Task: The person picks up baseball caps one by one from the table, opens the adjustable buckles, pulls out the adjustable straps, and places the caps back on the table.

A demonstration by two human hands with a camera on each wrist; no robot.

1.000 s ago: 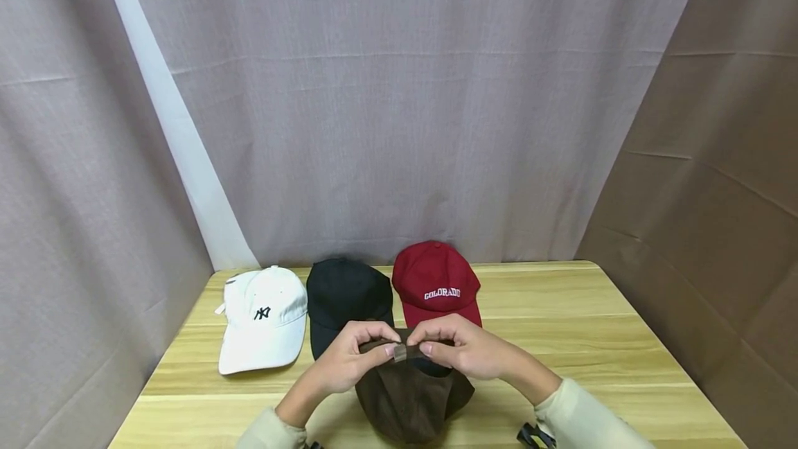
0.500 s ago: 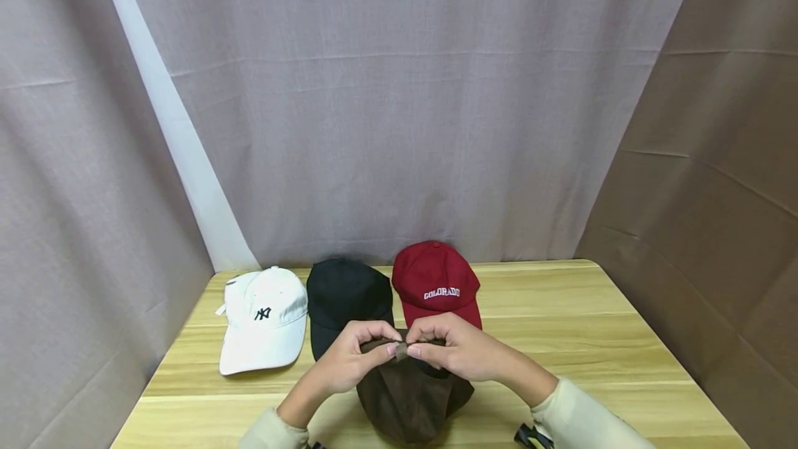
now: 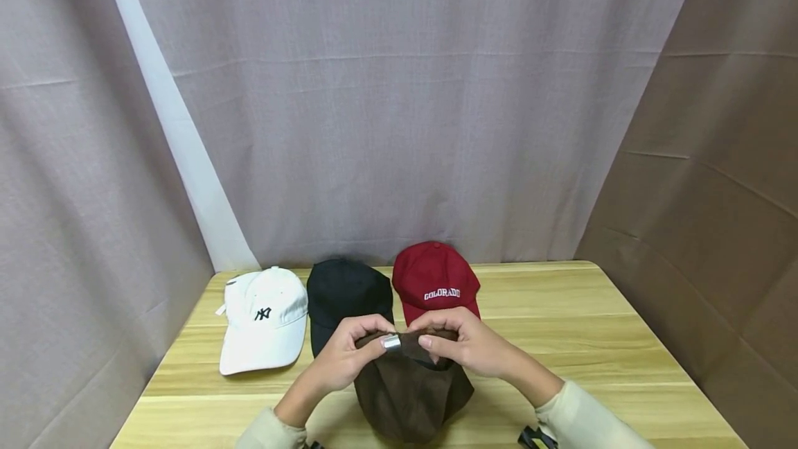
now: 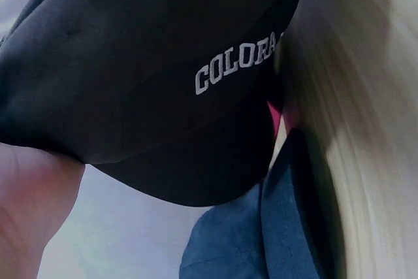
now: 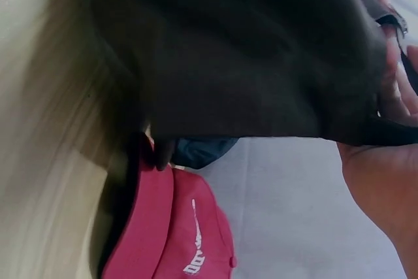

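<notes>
A brown baseball cap point(image 3: 405, 400) is held at the near middle of the table, its crown toward me and its back strap raised uppermost. The left hand point(image 3: 341, 357) pinches the strap at its shiny metal buckle point(image 3: 391, 343) between thumb and fingers. Just to the right, the right hand point(image 3: 470, 346) pinches the strap, with a short stretch of brown fabric showing between the two thumbs. In the left wrist view the cap point(image 4: 150, 70) looks nearly black and bears white COLORADO lettering. The right wrist view shows its dark crown point(image 5: 261, 76) hiding most of the fingers.
Behind the hands lie a black cap point(image 3: 348, 293) and a red COLORADO cap point(image 3: 433, 272), both partly covered. A white cap point(image 3: 274, 303) with a dark monogram sits at the left. The wooden table point(image 3: 592, 338) backs onto a grey curtain point(image 3: 399, 123).
The right thumb first closed in on the buckle, then drew back to the right. The strap has tilted, and the buckle now catches the light. The other caps have stayed in place.
</notes>
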